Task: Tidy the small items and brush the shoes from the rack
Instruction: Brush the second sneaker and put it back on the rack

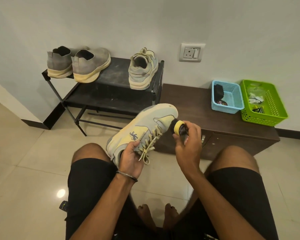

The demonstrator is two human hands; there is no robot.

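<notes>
Your left hand grips the sneaker above your knees while your right hand holds the brush against its toe. Beyond the sneaker stands the shoe rack holding three shoes; right of the rack, a dark wooden surface against the white wall carries blue and green baskets.

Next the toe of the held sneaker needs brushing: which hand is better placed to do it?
The right hand. It already grips the brush, whose bristles sit against the sneaker near the toe. The left hand is occupied holding that sneaker by its heel end.
</notes>
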